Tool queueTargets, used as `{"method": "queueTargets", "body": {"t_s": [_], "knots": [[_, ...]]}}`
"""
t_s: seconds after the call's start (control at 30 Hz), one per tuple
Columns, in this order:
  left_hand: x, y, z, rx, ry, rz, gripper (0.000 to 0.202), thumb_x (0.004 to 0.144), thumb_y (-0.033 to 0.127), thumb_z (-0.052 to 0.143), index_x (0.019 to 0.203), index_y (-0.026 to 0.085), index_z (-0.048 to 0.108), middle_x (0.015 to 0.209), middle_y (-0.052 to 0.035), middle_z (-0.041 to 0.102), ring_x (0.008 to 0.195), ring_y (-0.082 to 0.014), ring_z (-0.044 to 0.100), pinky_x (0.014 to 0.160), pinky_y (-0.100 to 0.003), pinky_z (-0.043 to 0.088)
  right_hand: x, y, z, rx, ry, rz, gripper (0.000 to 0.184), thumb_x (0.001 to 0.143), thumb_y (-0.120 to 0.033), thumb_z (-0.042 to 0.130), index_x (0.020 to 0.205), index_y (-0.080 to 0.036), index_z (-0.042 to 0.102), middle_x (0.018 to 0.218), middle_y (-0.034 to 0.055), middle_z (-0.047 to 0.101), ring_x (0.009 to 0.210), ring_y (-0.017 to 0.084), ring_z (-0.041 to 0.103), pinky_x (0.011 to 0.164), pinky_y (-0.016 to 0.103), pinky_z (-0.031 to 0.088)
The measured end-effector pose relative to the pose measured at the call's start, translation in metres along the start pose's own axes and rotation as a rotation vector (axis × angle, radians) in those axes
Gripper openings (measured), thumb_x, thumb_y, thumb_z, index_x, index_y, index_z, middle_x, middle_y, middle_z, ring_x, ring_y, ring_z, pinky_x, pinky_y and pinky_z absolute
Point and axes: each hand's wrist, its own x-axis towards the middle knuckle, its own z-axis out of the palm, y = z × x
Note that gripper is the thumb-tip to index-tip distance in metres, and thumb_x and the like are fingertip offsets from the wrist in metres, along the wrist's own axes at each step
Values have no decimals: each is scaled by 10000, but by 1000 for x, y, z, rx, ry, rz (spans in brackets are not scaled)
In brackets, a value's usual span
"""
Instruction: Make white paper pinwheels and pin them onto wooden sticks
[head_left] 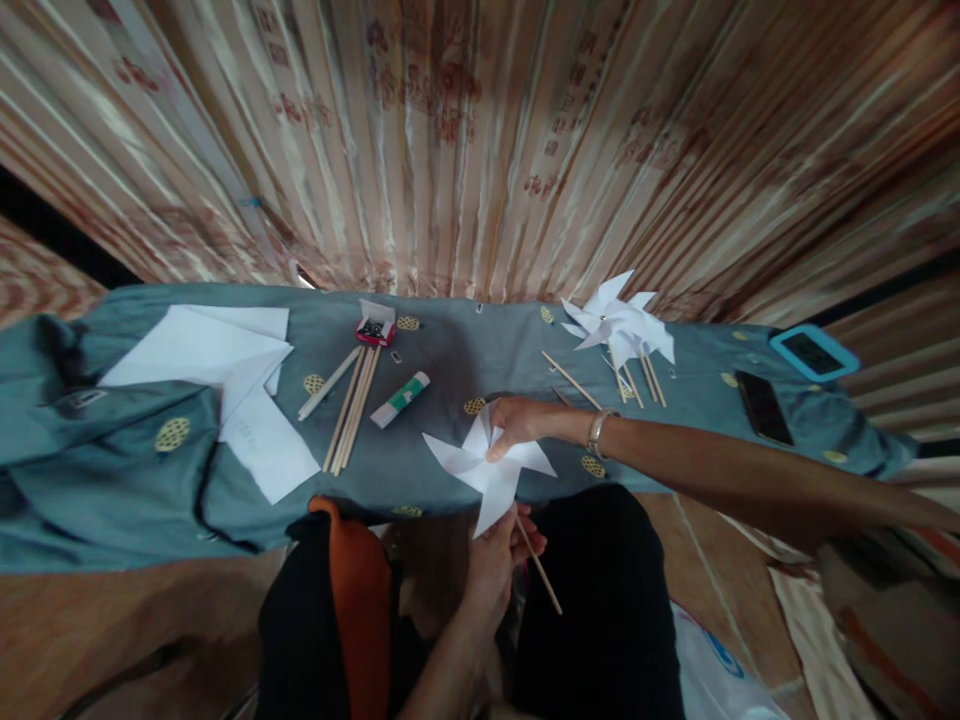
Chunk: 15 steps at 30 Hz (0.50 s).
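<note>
pinwheel of white paper, right hand pinching its centre, left hand gripping thin wooden stick

**Room around the glue stick**

We are finding bare cloth open just right of the glue stick. Left of the glue stick, a bundle of wooden sticks is lying in the way, with a pin box behind it and white paper sheets spreading further left. Further right of the glue stick, our right hand and left hand are gripping a pinwheel, with the right forearm barring the near edge. Beyond, finished pinwheels and a black phone are crowding the cloth.
</note>
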Motion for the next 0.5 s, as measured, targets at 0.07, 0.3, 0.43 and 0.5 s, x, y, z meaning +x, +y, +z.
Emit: {"method": "queueTargets", "body": {"t_s": [0.07,0.3,0.43,0.5], "knots": [[-2,0,0,0,-1,18,537,459,527,856,713,109,636,553,-1,614,475,-134,603,506,-269,511,-1,1,0,11,11,-12,312,616,-448,789,624,-153,688,592,-3,561,593,148,509,539,257,338],[-4,1,0,25,18,47,554,452,547,840,722,103,647,564,-10,613,486,-122,597,518,-253,492,-4,11,3,183,13,-47,314,588,-444,798,619,-157,674,582,-23,558,560,131,488,512,243,343],[-6,7,1,54,-22,66,545,483,540,832,747,98,655,570,-11,605,497,-125,600,527,-250,483,-10,16,6,358,-2,-60,322,594,-435,793,639,-138,677,586,-20,583,531,114,485,501,236,363],[-8,9,1,64,-40,75,531,499,536,830,743,100,650,570,-11,601,501,-125,601,530,-249,479,-16,17,6,455,-14,-79,325,617,-432,781,692,-127,695,624,-3,624,544,116,513,511,234,392]]}}
